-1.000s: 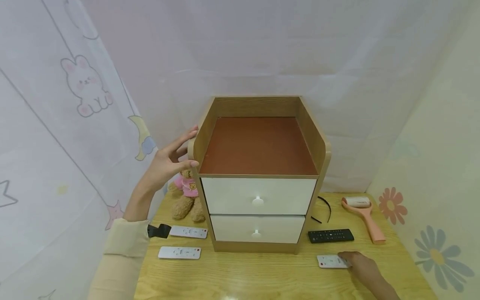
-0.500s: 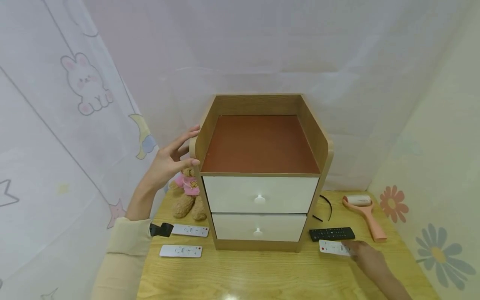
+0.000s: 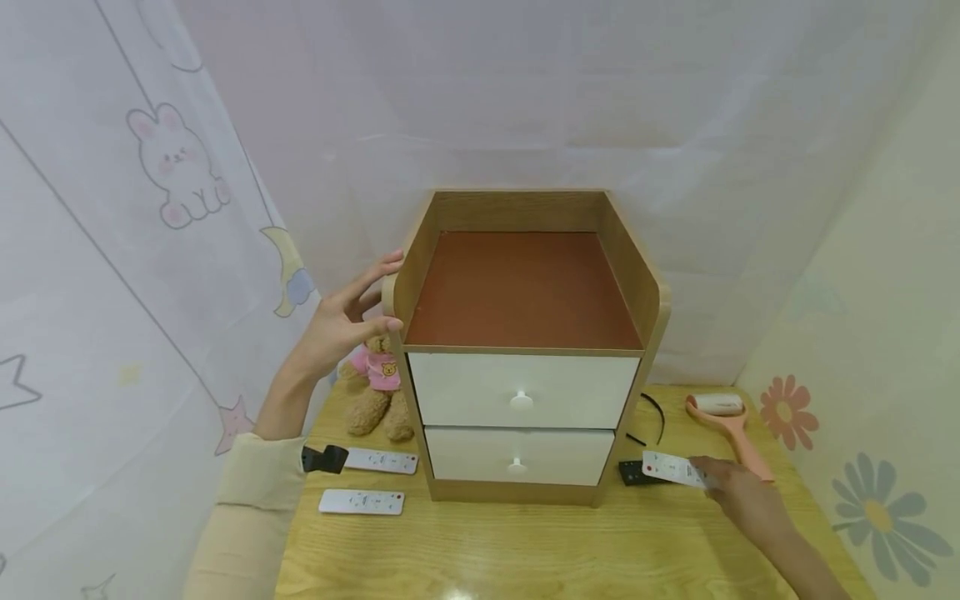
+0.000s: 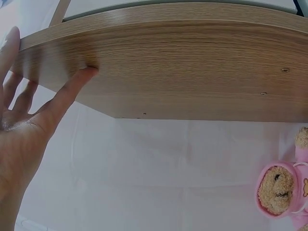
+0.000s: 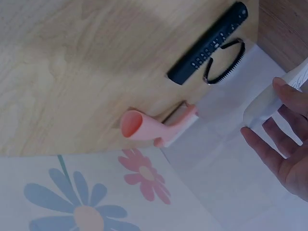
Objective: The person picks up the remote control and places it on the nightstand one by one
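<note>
Right hand (image 3: 741, 497) pinches remote (image 3: 672, 469), long axis sideways-ish, free end toward cabinet (image 3: 525, 371). Left hand (image 3: 330, 331) way over, fingers spread on cabinet side.

Left arm: long sleeve (image 3: 247, 546) in plain pale cream, lightly creased, behind the left hand (image 3: 330, 333). Cuff (image 3: 264, 473) just behind the wrist, wide, apparently turned back, edge forming a ridge. Black piece (image 3: 327, 459), angular, projects from the cuff, thumb side. Right arm: visible forearm (image 3: 798, 558) bare behind the right hand (image 3: 742, 493).
</note>
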`<state>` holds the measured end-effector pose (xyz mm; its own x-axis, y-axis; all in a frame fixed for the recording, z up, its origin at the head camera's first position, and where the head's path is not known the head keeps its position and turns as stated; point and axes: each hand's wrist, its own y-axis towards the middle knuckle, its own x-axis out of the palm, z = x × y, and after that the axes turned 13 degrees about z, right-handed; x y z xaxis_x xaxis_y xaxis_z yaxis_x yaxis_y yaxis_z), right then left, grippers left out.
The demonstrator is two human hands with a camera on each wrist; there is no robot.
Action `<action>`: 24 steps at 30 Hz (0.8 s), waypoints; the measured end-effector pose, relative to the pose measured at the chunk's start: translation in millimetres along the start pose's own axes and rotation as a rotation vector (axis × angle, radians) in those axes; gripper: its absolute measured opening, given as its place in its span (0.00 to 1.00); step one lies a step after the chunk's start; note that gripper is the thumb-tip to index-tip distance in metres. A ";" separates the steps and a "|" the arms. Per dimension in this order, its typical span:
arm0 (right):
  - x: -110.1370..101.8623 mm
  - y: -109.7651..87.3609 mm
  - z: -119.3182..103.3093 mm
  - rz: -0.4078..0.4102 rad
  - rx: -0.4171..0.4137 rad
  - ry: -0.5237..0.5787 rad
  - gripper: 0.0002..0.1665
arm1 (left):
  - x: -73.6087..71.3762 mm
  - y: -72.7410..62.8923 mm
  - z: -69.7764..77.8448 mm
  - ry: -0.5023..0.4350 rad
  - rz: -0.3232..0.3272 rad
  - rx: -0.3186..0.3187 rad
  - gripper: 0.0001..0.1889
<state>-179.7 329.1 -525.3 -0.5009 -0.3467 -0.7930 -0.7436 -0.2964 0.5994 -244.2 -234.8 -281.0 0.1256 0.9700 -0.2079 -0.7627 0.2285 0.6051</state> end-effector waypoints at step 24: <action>-53.8 57.5 1.3 0.158 -0.081 0.020 0.34 | 1.3 -0.3 2.3 0.029 0.007 0.023 0.34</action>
<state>-196.1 331.8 -448.3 -0.5993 -0.4119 -0.6864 -0.6176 -0.3076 0.7238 -242.3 -233.4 -279.7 0.1012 0.9689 -0.2257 -0.7487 0.2236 0.6241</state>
